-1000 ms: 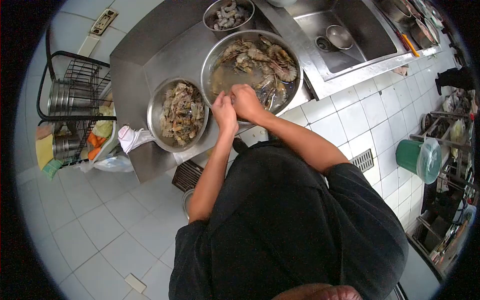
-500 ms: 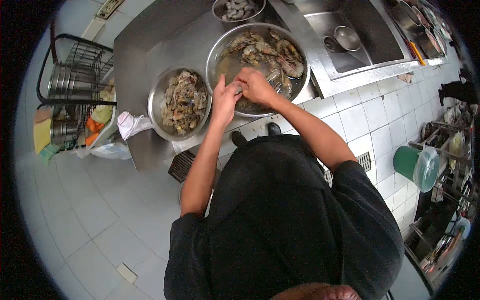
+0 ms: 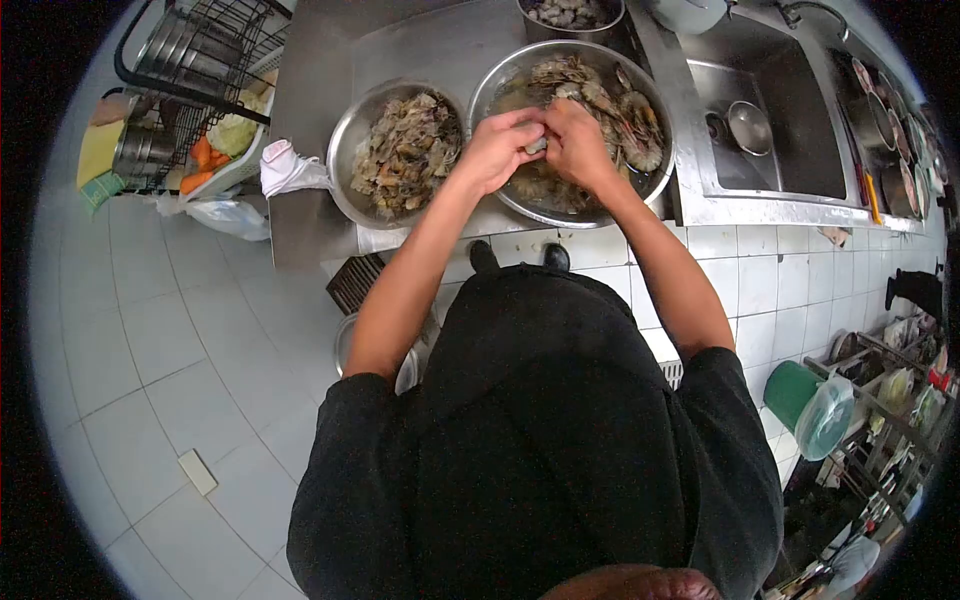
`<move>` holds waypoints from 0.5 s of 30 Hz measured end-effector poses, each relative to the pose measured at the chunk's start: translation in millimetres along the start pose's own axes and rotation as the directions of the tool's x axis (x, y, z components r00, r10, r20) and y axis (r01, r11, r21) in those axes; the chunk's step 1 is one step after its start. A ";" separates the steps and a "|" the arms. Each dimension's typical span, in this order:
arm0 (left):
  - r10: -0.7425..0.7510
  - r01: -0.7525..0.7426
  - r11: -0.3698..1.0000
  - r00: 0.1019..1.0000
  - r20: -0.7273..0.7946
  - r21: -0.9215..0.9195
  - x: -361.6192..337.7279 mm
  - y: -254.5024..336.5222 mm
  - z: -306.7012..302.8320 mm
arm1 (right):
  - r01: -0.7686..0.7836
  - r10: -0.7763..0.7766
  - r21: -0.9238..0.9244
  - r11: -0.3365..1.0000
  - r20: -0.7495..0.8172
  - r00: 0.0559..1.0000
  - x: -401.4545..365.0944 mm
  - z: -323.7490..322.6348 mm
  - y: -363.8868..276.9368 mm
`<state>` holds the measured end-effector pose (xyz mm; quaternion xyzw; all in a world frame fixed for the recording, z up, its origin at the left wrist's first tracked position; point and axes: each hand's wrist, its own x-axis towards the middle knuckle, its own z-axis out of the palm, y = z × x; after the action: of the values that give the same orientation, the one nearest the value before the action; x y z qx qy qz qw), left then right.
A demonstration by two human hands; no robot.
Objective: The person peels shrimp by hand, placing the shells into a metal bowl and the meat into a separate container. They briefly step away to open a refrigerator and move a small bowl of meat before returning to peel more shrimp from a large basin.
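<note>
Above a wide steel bowl (image 3: 484,88) of whole shrimp in water, my left hand (image 3: 497,150) and my right hand (image 3: 580,143) meet with fingers closed. Pinched between them is a small greyish shrimp (image 3: 537,145), mostly covered by the fingers. Unpeeled shrimp (image 3: 638,125) lie under and beyond my right hand. To the left stands a second steel bowl (image 3: 343,165), heaped with shrimp shells and heads (image 3: 405,155). A smaller steel pot (image 3: 570,32) behind holds greyish peeled shrimp (image 3: 568,12).
A steel sink (image 3: 800,170) with a metal bowl (image 3: 750,128) in it is on the right. A white cloth (image 3: 287,168) lies by the shell bowl. Carrots and cabbage sit in a basket (image 3: 225,165) at left. A green bucket (image 3: 793,393) is behind on the right.
The view has shifted, so the bowls appear farther right and higher. My hands stay together at the shrimp, a little farther over the bowl, and the greyish shrimp shows more clearly.
</note>
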<state>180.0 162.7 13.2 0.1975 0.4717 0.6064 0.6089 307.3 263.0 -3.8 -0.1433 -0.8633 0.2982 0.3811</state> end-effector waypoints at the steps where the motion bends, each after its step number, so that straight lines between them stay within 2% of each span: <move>1: 0.006 -0.006 1.000 1.000 -0.006 0.020 0.9 -1.3 0.4 | 0.008 -0.008 -0.019 1.000 -0.003 1.000 -0.7 0.6 0.4; 7: 0.041 -0.029 0.991 0.995 -0.088 0.130 0.2 -3.4 -3.9 | 0.021 -0.020 -0.077 0.997 0.017 1.000 5.8 8.0 -0.3; 9: 0.065 -0.055 0.993 0.994 -0.093 0.099 -5.8 1.8 -4.3 | -0.058 0.057 -0.080 0.995 -0.015 0.998 10.9 14.4 -4.9; 13: 0.131 -0.110 0.990 0.953 -0.273 0.091 -30.1 11.7 -7.4 | -0.239 0.240 0.040 0.970 -0.022 0.971 27.1 29.4 -18.9; 15: 0.190 -0.161 0.981 0.916 -0.353 0.111 -46.0 18.1 -11.6 | -0.269 0.269 0.073 0.960 0.016 0.963 35.4 40.1 -26.5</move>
<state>168.9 119.7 37.8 0.1480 0.5797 0.6654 0.4465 253.3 242.9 11.6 -0.2440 -0.8252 0.3798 0.3395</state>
